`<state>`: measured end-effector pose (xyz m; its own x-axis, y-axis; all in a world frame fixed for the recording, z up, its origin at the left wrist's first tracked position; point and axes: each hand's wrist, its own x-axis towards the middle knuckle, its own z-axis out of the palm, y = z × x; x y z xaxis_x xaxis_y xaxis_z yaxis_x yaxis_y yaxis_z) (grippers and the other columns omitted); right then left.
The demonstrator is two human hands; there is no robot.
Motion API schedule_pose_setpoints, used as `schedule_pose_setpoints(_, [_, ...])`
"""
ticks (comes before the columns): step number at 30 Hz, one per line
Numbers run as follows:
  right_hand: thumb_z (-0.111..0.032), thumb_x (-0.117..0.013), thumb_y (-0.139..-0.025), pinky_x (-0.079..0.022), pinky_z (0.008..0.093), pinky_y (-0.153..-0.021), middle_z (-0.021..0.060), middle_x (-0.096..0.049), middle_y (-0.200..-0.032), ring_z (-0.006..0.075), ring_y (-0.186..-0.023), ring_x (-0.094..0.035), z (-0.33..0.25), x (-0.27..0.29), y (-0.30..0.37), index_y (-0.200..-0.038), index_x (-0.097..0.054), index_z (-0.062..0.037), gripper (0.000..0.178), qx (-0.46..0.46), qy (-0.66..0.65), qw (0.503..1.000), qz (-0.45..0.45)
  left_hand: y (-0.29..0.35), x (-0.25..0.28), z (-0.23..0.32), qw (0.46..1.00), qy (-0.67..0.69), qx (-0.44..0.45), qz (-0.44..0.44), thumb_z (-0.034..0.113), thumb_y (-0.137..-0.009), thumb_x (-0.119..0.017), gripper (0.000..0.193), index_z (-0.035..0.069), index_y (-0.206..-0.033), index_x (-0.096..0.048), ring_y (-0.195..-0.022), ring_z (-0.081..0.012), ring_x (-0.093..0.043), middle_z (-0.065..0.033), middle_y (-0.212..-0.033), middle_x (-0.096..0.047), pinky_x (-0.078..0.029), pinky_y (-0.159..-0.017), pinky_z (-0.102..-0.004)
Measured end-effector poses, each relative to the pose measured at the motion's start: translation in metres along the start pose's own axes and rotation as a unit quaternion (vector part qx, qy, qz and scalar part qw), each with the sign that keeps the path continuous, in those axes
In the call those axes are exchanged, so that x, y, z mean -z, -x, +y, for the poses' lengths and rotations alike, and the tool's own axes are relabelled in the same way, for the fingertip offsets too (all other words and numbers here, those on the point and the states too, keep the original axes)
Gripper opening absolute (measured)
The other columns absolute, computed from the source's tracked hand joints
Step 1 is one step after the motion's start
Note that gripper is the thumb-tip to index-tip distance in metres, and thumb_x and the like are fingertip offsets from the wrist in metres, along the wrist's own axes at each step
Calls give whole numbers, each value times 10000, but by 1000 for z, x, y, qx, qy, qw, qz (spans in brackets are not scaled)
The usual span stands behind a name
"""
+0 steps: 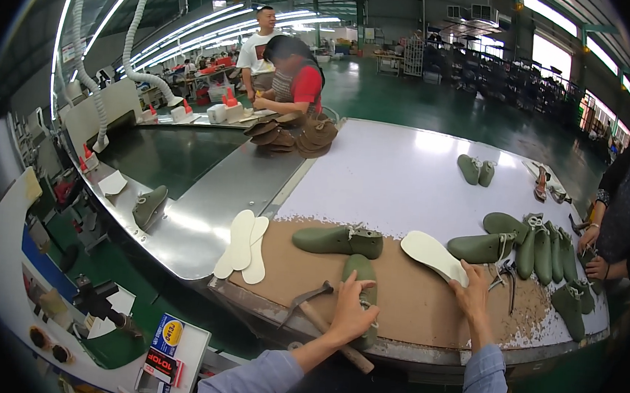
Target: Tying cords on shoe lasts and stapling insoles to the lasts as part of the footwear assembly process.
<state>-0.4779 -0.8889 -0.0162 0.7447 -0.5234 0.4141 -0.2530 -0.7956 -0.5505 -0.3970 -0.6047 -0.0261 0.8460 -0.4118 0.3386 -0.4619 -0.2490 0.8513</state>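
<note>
My left hand [353,312] is closed around a green shoe last [357,269] near the table's front edge. Between the fingers and thumb of my right hand [474,294] is the end of a cream-white insole [428,254], its broad end pointing away to the left. Just beyond the held last, another green last [326,239] lies on its side. A hammer [314,315] with a wooden handle rests at the table edge, partly under my left wrist. Several loose insoles [240,244] overlap on the left of the brown board.
More green lasts [542,252] with laces cluster at the right, beside metal pincers [511,289]. A person [621,210] stands at the right edge, hands on a last. Brown shoe pieces [294,135] are piled far left near two people. A single last [149,207] stands on the metal surface.
</note>
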Motion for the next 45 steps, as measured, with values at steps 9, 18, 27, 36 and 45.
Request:
schedule_pose_setpoints(9, [-264,-703,-795,-403,445,-942,182,-553,-1135,345,-1107,-496,-46,-6,36,-953,-709,-60,258,157,163,970,87,-35,17,-5,986,-88,-108,92,99,-829,-629,439,7,-1239,-500,-1321,-376,-360,-234,-1356,-436,-305,-1089,-432])
schedule_pose_setpoints(18, [-276,-685,-768,-458,392,-715,107,-601,-860,277,-819,-578,-113,-11,361,-1079,-617,-93,367,95,13,947,-308,143,69,31,981,165,-97,-25,32,-943,-481,237,3,-1171,-424,-760,-179,-601,-132,-901,-615,-503,-740,-289])
schedule_pose_setpoints(27, [-283,-642,-837,-501,422,-846,211,-627,-1118,370,-1019,-619,-96,26,368,-1295,-493,-74,526,-196,-188,959,-81,237,51,24,951,190,160,-186,71,-938,-537,213,-11,-1130,-496,-830,-176,-629,-143,-946,-633,-511,-777,-280])
schedule_pose_setpoints(36, [-610,-534,-867,-470,286,-587,55,-519,-735,145,-623,-536,-69,108,326,-868,-516,9,619,-251,-618,651,362,213,-86,105,901,69,-213,-371,47,-764,-708,348,55,-1104,-636,-979,-301,-552,-167,-1111,-534,-482,-747,-334])
schedule_pose_setpoints(45, [-728,-414,-848,-455,277,-630,13,-452,-665,143,-630,-479,-22,80,374,-744,-482,-77,662,-408,-639,411,505,262,-123,69,857,83,-52,-505,96,-755,-782,444,5,-1134,-569,-713,-201,-647,-149,-900,-650,-507,-615,-281])
